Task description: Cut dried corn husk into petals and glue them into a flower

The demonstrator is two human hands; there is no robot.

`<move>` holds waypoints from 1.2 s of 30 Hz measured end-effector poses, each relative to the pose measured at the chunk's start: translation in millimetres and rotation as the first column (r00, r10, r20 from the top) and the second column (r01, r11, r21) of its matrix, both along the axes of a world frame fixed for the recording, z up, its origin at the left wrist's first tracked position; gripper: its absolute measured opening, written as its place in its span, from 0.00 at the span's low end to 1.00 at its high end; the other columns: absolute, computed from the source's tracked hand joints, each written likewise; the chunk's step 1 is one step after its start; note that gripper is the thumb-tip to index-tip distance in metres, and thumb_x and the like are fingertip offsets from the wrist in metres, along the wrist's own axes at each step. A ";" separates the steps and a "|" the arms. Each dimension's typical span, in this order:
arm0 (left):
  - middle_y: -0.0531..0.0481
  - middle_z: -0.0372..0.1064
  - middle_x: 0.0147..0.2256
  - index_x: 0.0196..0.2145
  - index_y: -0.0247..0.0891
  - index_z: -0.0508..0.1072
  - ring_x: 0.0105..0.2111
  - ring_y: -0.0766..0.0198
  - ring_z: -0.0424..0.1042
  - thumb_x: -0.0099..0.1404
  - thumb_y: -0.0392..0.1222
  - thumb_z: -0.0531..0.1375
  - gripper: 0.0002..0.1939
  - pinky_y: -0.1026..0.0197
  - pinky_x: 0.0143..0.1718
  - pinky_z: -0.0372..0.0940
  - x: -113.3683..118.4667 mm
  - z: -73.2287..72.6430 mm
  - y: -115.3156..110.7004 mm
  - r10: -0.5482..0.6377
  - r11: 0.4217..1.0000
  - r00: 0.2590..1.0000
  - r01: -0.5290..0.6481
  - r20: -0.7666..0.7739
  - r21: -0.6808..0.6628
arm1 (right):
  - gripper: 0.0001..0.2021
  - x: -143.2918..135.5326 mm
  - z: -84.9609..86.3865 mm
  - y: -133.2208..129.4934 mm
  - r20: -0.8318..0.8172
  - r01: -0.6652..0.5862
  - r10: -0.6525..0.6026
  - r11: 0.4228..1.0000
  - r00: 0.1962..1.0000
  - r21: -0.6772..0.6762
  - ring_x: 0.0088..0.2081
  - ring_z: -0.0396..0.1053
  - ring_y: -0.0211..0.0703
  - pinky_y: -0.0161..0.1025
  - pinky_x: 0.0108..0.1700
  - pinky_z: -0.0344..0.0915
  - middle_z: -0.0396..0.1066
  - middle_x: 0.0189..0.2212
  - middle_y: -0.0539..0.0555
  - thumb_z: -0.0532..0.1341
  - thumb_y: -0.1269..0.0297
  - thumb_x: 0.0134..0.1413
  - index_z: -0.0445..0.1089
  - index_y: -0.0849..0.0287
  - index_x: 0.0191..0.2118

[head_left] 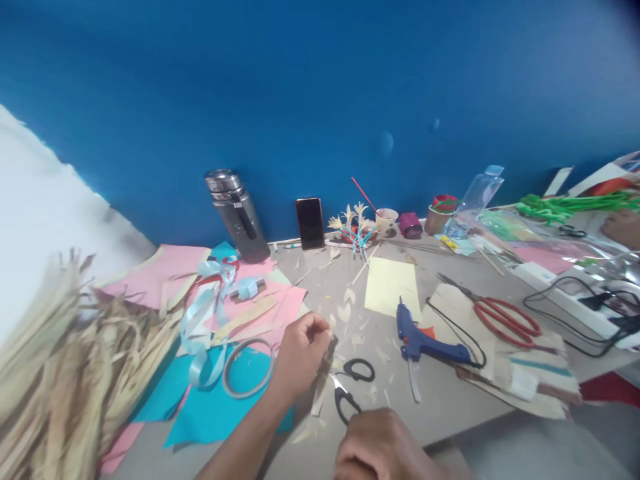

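Note:
My left hand (pixel 301 353) is above the middle of the table, thumb and fingers pinched together. A small pale bit shows at its fingertips, too blurred to name. My right hand (pixel 385 445) is curled closed at the bottom edge; whatever its fingers hold is hidden. Between the two hands lie black-handled scissors (pixel 357 369), their blades pointing toward the left hand. Below the left fingers is a pale strip of corn husk (pixel 319 395). Petal-shaped husk cuttings (pixel 344 312) are scattered on the grey table (pixel 365 417).
Corn husks (pixel 75 373) pile up at left beside blue paper (pixel 200 423) and a tape roll (pixel 230 383). A blue glue gun (pixel 425 343) and red-handled scissors (pixel 505 320) lie right. Behind stand a flask (pixel 240 220), phone (pixel 310 223) and husk flowers (pixel 355 223). Another person's hand (pixel 623 227) shows far right.

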State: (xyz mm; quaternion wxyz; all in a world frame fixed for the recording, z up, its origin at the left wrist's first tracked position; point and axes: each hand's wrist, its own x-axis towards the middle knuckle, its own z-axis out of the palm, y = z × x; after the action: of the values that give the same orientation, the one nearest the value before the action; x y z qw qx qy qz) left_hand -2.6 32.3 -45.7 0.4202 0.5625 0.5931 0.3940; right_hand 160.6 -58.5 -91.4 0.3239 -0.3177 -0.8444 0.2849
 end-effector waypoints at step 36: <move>0.46 0.73 0.30 0.24 0.40 0.72 0.33 0.55 0.71 0.57 0.34 0.58 0.06 0.59 0.33 0.57 -29.0 8.0 28.9 -0.151 0.976 0.746 0.216 -0.649 0.021 | 0.12 13.4 8.8 -0.7 -0.104 -0.023 0.013 0.995 0.995 -0.100 0.25 0.66 0.36 0.34 0.30 0.57 0.71 0.22 0.49 0.56 0.70 0.62 0.70 0.57 0.27</move>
State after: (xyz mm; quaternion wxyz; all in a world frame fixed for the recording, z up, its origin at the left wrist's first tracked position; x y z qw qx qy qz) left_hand -31.6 61.2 -37.6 0.2010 0.7379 0.6236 0.1617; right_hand 174.0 -59.2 -82.6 0.3478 -0.3109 -0.8139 0.3462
